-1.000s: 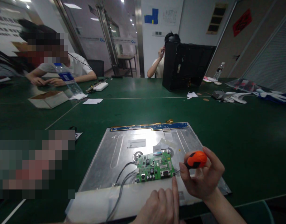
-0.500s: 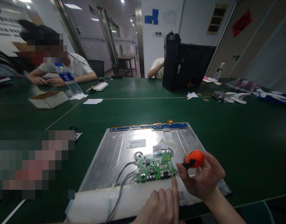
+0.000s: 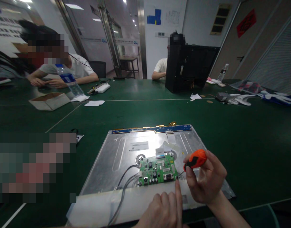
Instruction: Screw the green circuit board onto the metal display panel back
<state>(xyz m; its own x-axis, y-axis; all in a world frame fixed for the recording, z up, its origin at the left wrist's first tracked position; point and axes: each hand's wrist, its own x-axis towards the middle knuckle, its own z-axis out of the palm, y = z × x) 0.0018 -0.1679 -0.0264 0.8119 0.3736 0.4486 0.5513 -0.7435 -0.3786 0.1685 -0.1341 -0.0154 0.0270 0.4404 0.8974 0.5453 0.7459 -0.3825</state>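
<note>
Right hand (image 3: 208, 182): thumb and fingers closed around an orange-and-black screwdriver (image 3: 197, 159), tilted, tip down at the board's near right corner
Left hand (image 3: 161, 209): index finger stuck out to that same corner, other fingers curled; palm's hidden, so can't tell if anything's in there
Green board (image 3: 157, 171): sitting on the back of a silver metal panel (image 3: 102, 177), grey cables (image 3: 123, 196) running off its left side
Panel: lying flat on the green table (image 3: 250, 152), blue strip (image 3: 136, 130) along its far edge
Across the table: big black case (image 3: 195, 66), person partly behind it
</note>
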